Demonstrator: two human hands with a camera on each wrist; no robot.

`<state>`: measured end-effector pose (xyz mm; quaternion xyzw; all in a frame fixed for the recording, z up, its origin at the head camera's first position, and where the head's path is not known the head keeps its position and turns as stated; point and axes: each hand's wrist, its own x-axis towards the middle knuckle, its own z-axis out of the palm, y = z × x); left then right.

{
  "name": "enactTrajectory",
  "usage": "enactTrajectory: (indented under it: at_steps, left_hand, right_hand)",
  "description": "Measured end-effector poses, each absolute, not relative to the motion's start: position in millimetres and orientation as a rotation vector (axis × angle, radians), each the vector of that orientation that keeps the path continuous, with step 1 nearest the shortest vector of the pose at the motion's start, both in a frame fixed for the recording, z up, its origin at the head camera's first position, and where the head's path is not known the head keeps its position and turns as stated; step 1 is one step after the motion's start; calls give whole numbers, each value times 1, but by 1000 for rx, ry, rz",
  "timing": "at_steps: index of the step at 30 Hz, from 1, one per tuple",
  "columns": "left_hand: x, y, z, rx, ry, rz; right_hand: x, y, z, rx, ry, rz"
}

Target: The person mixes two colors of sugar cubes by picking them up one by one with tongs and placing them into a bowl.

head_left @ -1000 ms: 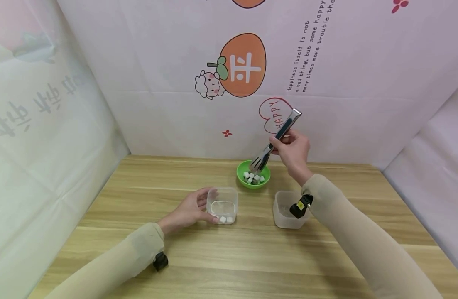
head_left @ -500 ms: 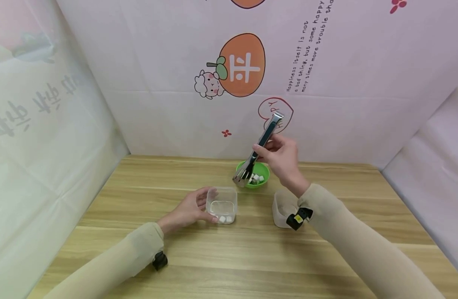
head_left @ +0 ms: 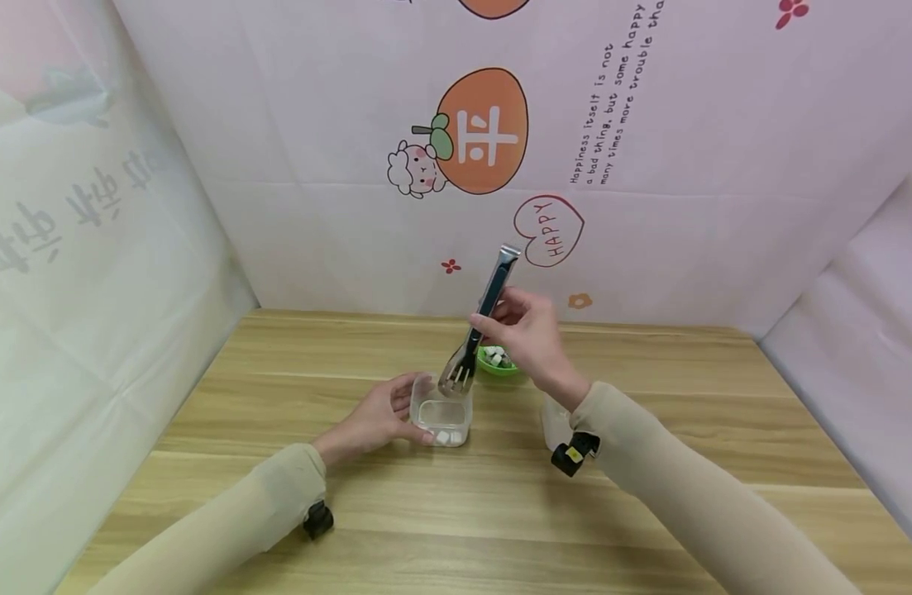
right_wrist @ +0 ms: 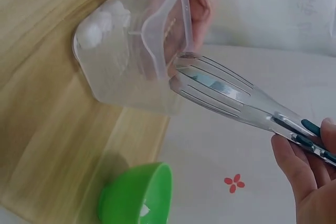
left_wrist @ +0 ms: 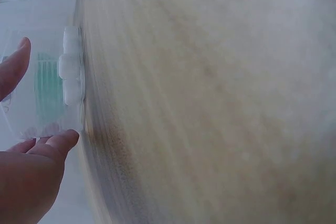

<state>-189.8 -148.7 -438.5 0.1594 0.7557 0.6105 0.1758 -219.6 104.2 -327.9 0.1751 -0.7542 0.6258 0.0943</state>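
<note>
My left hand (head_left: pixel 370 420) holds a clear square plastic tub (head_left: pixel 465 413) on the table, thumb on the near side and fingers on the far side. Several white cubes (left_wrist: pixel 72 72) lie on its bottom. Between the thumb and fingers of my right hand (head_left: pixel 532 335) are metal serving tongs (head_left: pixel 493 289) with dark grips. In the right wrist view, the slotted tips of the tongs (right_wrist: pixel 215 86) point down at the tub's mouth, close together; whether they pinch anything I cannot tell. A green bowl (head_left: pixel 498 371) with white and darker cubes stands behind, partly hidden by the right hand.
Another clear tub (head_left: pixel 556 426) stands to the right, mostly covered by the right wrist and its black camera (head_left: pixel 572 454). The wooden table (head_left: pixel 426 521) ends at a printed white backdrop (head_left: pixel 336 248) just behind the bowl.
My right hand has carried the tongs left and toward me, from the green bowl to above the left tub. The left hand and its tub have stayed in place.
</note>
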Motion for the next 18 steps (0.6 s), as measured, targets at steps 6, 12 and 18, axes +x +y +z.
enactTrajectory:
  at_steps: [6,12,18]
  left_hand:
    - [-190,-149,-437,455,2150,1726]
    - [-189,-148,-437,457,2153,1713]
    - [-189,-149,-438,474,2167,1708]
  right_hand:
    - [-217,95,-339,593,-2334,1808]
    - [-214,88,-350,612,-2441,1761]
    - [-212,83,-358,633,-2486,1791]
